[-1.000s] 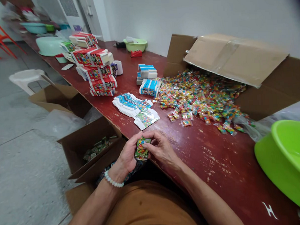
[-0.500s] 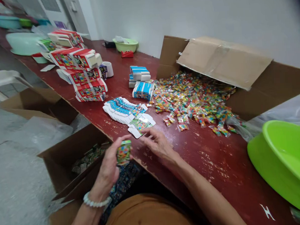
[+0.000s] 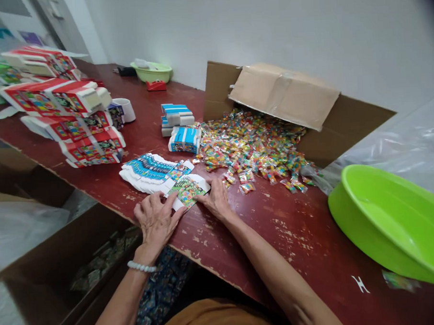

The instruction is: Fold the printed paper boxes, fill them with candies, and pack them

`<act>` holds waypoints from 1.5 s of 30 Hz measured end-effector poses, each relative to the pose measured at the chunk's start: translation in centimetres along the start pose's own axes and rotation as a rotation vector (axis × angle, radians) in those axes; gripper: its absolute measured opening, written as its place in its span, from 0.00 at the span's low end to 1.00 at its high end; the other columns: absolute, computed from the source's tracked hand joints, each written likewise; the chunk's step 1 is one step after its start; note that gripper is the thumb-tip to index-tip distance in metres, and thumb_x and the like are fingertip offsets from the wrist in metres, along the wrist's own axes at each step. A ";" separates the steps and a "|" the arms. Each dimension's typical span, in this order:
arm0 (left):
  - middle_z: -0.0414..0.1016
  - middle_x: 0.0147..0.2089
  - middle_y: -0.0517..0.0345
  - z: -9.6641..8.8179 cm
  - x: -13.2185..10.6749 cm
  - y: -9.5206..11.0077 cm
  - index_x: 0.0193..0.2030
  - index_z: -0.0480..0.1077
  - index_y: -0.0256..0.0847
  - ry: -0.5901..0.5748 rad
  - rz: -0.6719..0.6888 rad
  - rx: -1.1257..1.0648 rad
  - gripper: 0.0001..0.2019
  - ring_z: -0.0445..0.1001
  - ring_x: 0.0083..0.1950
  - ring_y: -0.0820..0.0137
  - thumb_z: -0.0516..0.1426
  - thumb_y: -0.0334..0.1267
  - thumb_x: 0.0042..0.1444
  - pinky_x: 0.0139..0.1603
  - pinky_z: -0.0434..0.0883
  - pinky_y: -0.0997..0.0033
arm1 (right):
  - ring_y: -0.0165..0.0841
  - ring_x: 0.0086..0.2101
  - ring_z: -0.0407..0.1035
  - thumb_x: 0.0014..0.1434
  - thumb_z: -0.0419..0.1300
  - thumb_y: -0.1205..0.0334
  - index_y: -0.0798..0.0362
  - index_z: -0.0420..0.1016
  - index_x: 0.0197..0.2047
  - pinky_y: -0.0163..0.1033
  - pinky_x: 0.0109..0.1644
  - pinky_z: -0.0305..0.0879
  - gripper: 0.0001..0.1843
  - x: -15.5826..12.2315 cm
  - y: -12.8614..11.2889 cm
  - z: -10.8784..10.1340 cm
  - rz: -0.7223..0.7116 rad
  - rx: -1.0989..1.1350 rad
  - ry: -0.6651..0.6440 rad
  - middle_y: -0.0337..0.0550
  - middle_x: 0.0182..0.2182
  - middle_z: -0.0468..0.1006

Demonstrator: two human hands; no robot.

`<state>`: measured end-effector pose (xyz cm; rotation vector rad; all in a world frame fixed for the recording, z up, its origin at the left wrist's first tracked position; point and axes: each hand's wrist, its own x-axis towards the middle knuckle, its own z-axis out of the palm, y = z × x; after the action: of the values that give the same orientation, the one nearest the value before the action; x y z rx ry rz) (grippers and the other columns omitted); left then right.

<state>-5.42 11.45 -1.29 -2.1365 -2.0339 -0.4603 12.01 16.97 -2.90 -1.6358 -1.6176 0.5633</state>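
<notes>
A: Where is the flat green carton blank?

B: Printed side up on the desk, near the front edge. It sits at the near end of the fanned stack of blue carton blanks and overlaps it.

A: And the hands?

B: One on each side of it. The left hand lies palm down on the desk with its fingers stretched out, the tips touching the blank's near left edge. The right hand is palm down too, with its fingers at the blank's right edge.

A: Is either one gripping it?

B: No. Neither is closed round anything; both are open and flat, resting on card and desk.

A: What lies about them?

B: Just beyond the right hand is a heap of candy packets, spilling from a cardboard box that lies on its side by the wall. Some blue boxes stand between that heap and the fanned stack. Further left are stacked red display boxes with a white cup behind them. A bright green basin sits to the right, well apart from both hands. Below the desk edge, near the left wrist with its white bead bracelet, an open floor box holds small green packs
</notes>
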 end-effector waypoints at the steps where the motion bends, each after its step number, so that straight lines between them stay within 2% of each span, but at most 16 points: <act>1: 0.69 0.58 0.38 0.2 0.1 -0.1 0.58 0.74 0.46 0.000 0.003 -0.009 0.23 0.64 0.56 0.45 0.59 0.52 0.58 0.57 0.59 0.42 | 0.44 0.47 0.67 0.49 0.68 0.55 0.51 0.70 0.43 0.50 0.54 0.63 0.19 0.1 0.0 -0.2 0.032 0.132 0.017 0.48 0.44 0.74; 4: 0.68 0.60 0.35 -0.3 0.4 -0.8 0.61 0.71 0.39 0.055 0.003 -0.122 0.27 0.63 0.59 0.43 0.59 0.51 0.58 0.60 0.58 0.39 | 0.36 0.38 0.69 0.56 0.59 0.56 0.51 0.69 0.38 0.43 0.46 0.67 0.09 0.4 -0.1 -1.4 0.092 0.436 0.002 0.41 0.35 0.75; 6: 0.69 0.61 0.36 -1.5 0.6 -0.9 0.64 0.67 0.37 0.074 -0.027 -0.352 0.31 0.64 0.60 0.44 0.59 0.52 0.57 0.62 0.58 0.40 | 0.33 0.33 0.70 0.59 0.56 0.54 0.51 0.68 0.38 0.40 0.40 0.68 0.10 0.2 -0.5 -3.0 0.086 0.503 -0.033 0.40 0.32 0.75; 7: 0.71 0.60 0.38 -2.3 0.6 -0.7 0.64 0.66 0.38 0.031 -0.056 -0.535 0.33 0.66 0.60 0.46 0.59 0.54 0.56 0.62 0.60 0.43 | 0.33 0.33 0.70 0.58 0.57 0.53 0.51 0.69 0.38 0.39 0.39 0.67 0.10 0.0 -0.9 -4.0 0.067 0.549 -0.063 0.40 0.32 0.75; 9: 0.74 0.58 0.43 -3.9 0.4 -0.1 0.64 0.65 0.41 -0.221 -0.126 -0.987 0.34 0.71 0.57 0.50 0.59 0.57 0.55 0.59 0.67 0.49 | 0.31 0.32 0.69 0.56 0.60 0.52 0.51 0.69 0.37 0.37 0.40 0.67 0.11 -0.8 -1.9 -6.0 -0.001 0.673 -0.172 0.39 0.32 0.75; 13: 0.80 0.48 0.44 -5.7 -1.2 2.0 0.54 0.72 0.39 -1.012 -0.131 -1.725 0.29 0.80 0.45 0.55 0.63 0.58 0.52 0.44 0.75 0.60 | 0.30 0.32 0.68 0.58 0.63 0.51 0.51 0.70 0.38 0.37 0.39 0.66 0.13 -3.0 -3.7 -8.7 -0.150 0.831 -0.465 0.37 0.32 0.74; 15: 0.81 0.41 0.47 -5.6 -2.4 2.9 0.47 0.74 0.38 -1.168 -0.097 -1.932 0.26 0.82 0.37 0.58 0.66 0.56 0.50 0.39 0.76 0.62 | 0.31 0.32 0.68 0.61 0.61 0.54 0.51 0.71 0.41 0.37 0.38 0.66 0.10 -4.1 -4.2 -9.2 -0.212 0.751 -0.454 0.38 0.34 0.73; 18: 0.81 0.36 0.51 -5.2 -3.8 3.7 0.44 0.75 0.38 -1.121 -0.116 -2.054 0.22 0.81 0.32 0.63 0.67 0.53 0.50 0.37 0.77 0.65 | 0.33 0.38 0.67 0.60 0.60 0.61 0.50 0.71 0.44 0.39 0.42 0.66 0.08 -5.7 -4.5 -9.5 -0.352 0.477 -0.199 0.42 0.39 0.71; 20: 0.81 0.34 0.50 -5.0 -4.2 3.8 0.41 0.76 0.36 -1.088 -0.115 -2.022 0.23 0.81 0.32 0.63 0.67 0.54 0.50 0.36 0.77 0.69 | 0.35 0.42 0.67 0.59 0.61 0.64 0.50 0.72 0.43 0.42 0.47 0.66 0.08 -6.5 -4.6 -9.8 -0.465 0.317 -0.107 0.43 0.41 0.71; 22: 0.81 0.33 0.48 -5.1 -4.4 3.9 0.39 0.77 0.34 -1.085 -0.097 -1.971 0.24 0.81 0.32 0.63 0.67 0.56 0.49 0.35 0.76 0.70 | 0.37 0.43 0.67 0.59 0.62 0.64 0.51 0.72 0.41 0.44 0.49 0.65 0.07 -7.2 -4.7 -10.2 -0.571 0.217 -0.158 0.44 0.40 0.71; 25: 0.82 0.34 0.48 -5.6 -4.5 4.1 0.41 0.78 0.34 -1.076 -0.089 -1.901 0.27 0.81 0.31 0.63 0.68 0.58 0.45 0.35 0.76 0.70 | 0.34 0.38 0.67 0.57 0.63 0.66 0.51 0.72 0.40 0.40 0.43 0.65 0.07 -7.7 -4.9 -11.0 -0.629 0.148 -0.281 0.42 0.38 0.72; 30: 0.81 0.31 0.45 -6.3 -4.8 4.2 0.38 0.78 0.32 -1.106 -0.129 -1.771 0.29 0.80 0.30 0.63 0.65 0.62 0.47 0.33 0.74 0.70 | 0.27 0.28 0.65 0.52 0.64 0.72 0.52 0.72 0.35 0.34 0.33 0.62 0.09 -7.5 -4.7 -12.3 -0.478 0.290 -0.474 0.34 0.30 0.74; 34: 0.79 0.31 0.48 -6.7 -5.0 4.3 0.37 0.76 0.33 -1.141 -0.223 -1.745 0.27 0.79 0.26 0.64 0.67 0.60 0.45 0.27 0.71 0.71 | 0.27 0.28 0.67 0.53 0.63 0.69 0.51 0.70 0.37 0.32 0.29 0.62 0.08 -7.3 -4.0 -13.1 -0.376 0.424 -0.743 0.35 0.33 0.75; 40: 0.75 0.25 0.56 -7.5 -5.3 4.7 0.28 0.73 0.35 -1.243 -0.109 -1.588 0.19 0.76 0.23 0.68 0.70 0.49 0.43 0.26 0.69 0.73 | 0.28 0.27 0.69 0.51 0.67 0.65 0.50 0.63 0.41 0.31 0.28 0.63 0.18 -7.4 -3.3 -12.5 -0.300 0.527 -0.977 0.31 0.27 0.73; 43: 0.74 0.24 0.57 -8.0 -5.5 4.7 0.29 0.71 0.36 -1.162 -0.179 -1.581 0.17 0.74 0.20 0.70 0.69 0.47 0.44 0.22 0.68 0.74 | 0.27 0.26 0.68 0.51 0.68 0.63 0.50 0.63 0.43 0.31 0.28 0.62 0.21 -7.7 -3.2 -11.7 -0.246 0.613 -0.909 0.31 0.27 0.73; 45: 0.75 0.25 0.57 -8.1 -5.5 4.7 0.33 0.72 0.36 -1.015 -0.238 -1.579 0.15 0.74 0.21 0.70 0.68 0.45 0.46 0.23 0.69 0.74 | 0.27 0.26 0.67 0.51 0.69 0.62 0.50 0.64 0.48 0.32 0.28 0.61 0.23 -8.0 -3.1 -11.1 -0.229 0.594 -0.661 0.34 0.31 0.75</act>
<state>-1.86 3.30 5.02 -3.4092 -2.9148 -1.8010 17.59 6.61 4.80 -0.8450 -1.8049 1.4061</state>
